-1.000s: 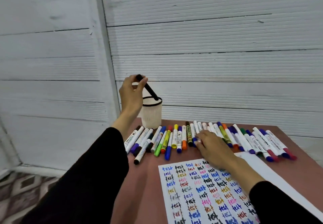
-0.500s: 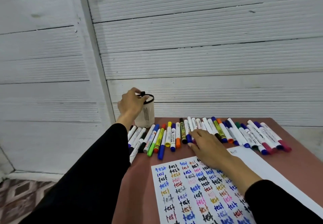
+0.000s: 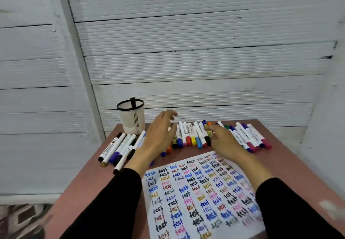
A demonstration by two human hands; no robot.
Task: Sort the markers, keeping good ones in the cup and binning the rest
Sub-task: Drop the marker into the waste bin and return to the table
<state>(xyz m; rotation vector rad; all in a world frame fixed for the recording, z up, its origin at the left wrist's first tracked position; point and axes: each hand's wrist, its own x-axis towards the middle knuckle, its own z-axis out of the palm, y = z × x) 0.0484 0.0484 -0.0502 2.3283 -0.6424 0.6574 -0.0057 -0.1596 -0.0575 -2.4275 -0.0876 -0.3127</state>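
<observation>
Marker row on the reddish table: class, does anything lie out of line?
Yes. The white markers with dark caps at the left end fan out diagonally, spilling nearer the table's front edge, while the white-barrelled markers mid-row lie roughly parallel.

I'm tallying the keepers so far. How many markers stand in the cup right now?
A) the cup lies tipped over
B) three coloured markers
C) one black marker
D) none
C: a single black marker pokes above the rim of the upright cup; the rest lie in a row on the table.
</observation>
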